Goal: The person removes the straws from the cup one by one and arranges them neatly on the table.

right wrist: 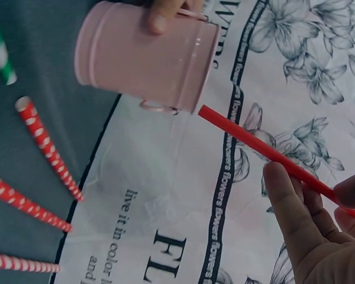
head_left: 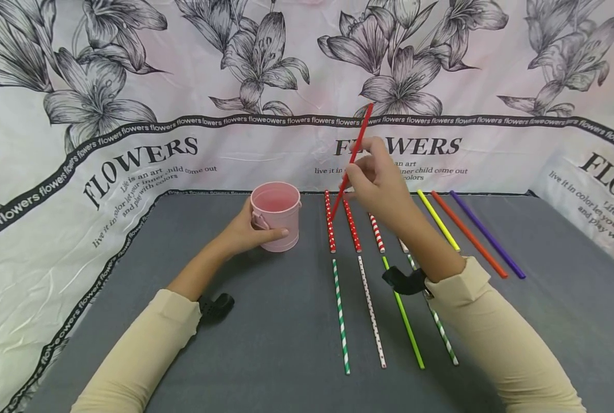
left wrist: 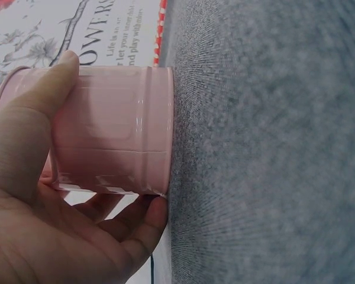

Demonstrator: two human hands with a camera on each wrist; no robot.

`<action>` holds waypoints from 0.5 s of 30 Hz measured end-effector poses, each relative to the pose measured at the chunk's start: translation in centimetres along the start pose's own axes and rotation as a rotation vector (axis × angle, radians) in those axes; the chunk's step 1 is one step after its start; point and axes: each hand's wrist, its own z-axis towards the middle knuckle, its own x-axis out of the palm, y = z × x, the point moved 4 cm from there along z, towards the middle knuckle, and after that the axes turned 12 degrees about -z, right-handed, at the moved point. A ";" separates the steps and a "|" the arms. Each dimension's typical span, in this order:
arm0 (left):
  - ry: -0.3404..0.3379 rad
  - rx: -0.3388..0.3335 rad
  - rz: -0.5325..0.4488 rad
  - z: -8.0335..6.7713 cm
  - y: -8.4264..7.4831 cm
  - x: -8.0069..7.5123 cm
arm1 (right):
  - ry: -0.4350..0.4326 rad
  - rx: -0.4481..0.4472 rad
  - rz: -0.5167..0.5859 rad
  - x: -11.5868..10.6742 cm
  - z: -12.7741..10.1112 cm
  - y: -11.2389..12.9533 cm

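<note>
On the table stands a small pink bucket [head_left: 284,209], upright. My left hand [head_left: 242,232] grips it from the left, with the thumb across its front; the left wrist view shows fingers curled under its other side. A plain red straw [head_left: 360,137] is pinched between the fingers and thumb of my right hand [head_left: 381,182]. It slants in the air to the right of the bucket, its lower end pointing down toward the table. In the right wrist view, one end of the straw [right wrist: 242,135] appears near the bucket's rim [right wrist: 206,71].
Red dotted straws [head_left: 329,223] and a red-striped straw [head_left: 376,234] lie behind a nearer row with green-striped [head_left: 340,321], pale dotted [head_left: 372,312] and lime straws [head_left: 403,315]. Yellow [head_left: 438,221], orange [head_left: 469,234] and purple straws [head_left: 487,234] lie right. My right arm partly covers several straws.
</note>
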 end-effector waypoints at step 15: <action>0.020 0.023 -0.003 -0.1 -0.2 0.0 | 0.037 0.043 -0.057 -3.7 -5.2 -1.7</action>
